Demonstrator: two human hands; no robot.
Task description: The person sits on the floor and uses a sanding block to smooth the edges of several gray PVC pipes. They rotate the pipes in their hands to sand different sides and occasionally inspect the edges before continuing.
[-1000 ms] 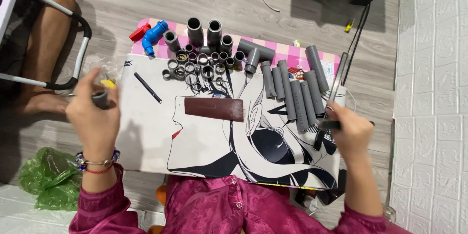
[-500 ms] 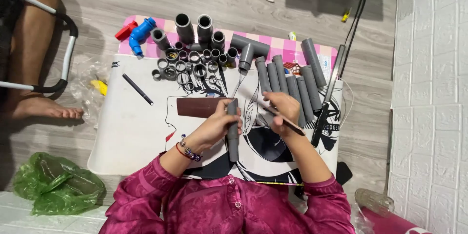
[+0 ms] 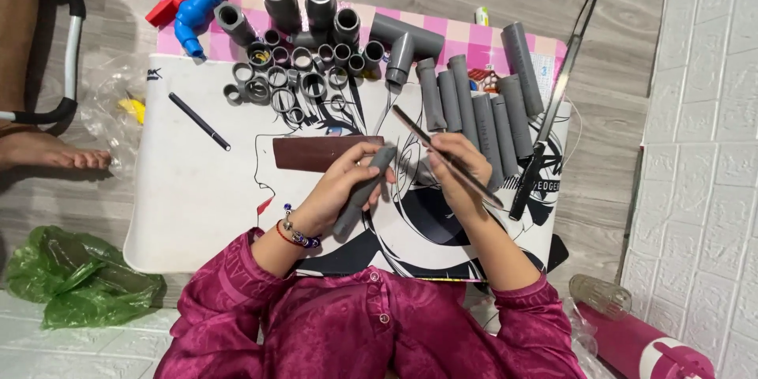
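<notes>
My left hand (image 3: 335,189) grips a short grey pipe (image 3: 363,191) that slants over the printed white mat (image 3: 181,197). My right hand (image 3: 456,167) holds a thin metal blade (image 3: 442,154), its tip pointing up and left, just right of the pipe's upper end. A dark brown rectangular strip (image 3: 324,152) lies on the mat just above my left hand. To the right of my right hand lies a row of grey pipe lengths (image 3: 474,110).
Grey pipe fittings, rings (image 3: 292,79) and a tee (image 3: 403,43) crowd the mat's far side, beside a blue and red valve (image 3: 189,12). A black pen (image 3: 199,121) lies left, a saw frame (image 3: 545,134) right. Another person's foot (image 3: 47,154), a green bag (image 3: 79,276).
My left hand came in from the far left with the grey pipe to the mat's middle. My right hand left the saw at the right and brought the thin blade toward the pipe.
</notes>
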